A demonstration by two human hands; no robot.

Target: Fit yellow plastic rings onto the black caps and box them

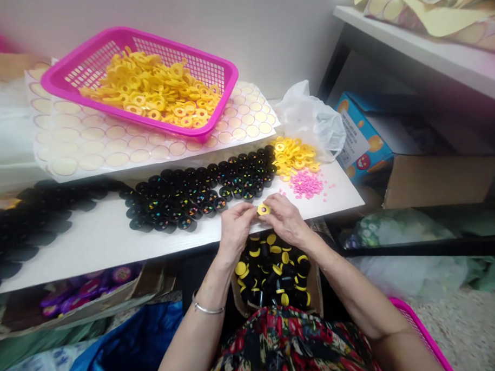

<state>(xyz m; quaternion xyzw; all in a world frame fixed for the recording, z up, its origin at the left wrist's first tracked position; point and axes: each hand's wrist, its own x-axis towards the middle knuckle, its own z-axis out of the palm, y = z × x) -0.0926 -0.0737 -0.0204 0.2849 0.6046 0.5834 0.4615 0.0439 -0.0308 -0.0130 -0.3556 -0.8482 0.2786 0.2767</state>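
My left hand [236,225] and my right hand [285,216] meet at the white table's front edge [107,240], fingers pinched together around one small yellow ring cap [263,210]. Just behind them lies a spread of small black cups [198,192] with coloured bits inside. Below my hands, on my lap, a cardboard box [315,288] holds black cups fitted with yellow caps [272,273]. A pile of loose yellow rings [295,153] and a heap of tiny pink discs [306,184] lie to the right on the table.
A pink basket [68,74] full of yellow rings rests on sheets of round stickers [86,142] at the back. A clear plastic bag [310,117] sits beside a blue carton [363,135] under a shelf [431,51]. More black cups [31,216] lie blurred at left.
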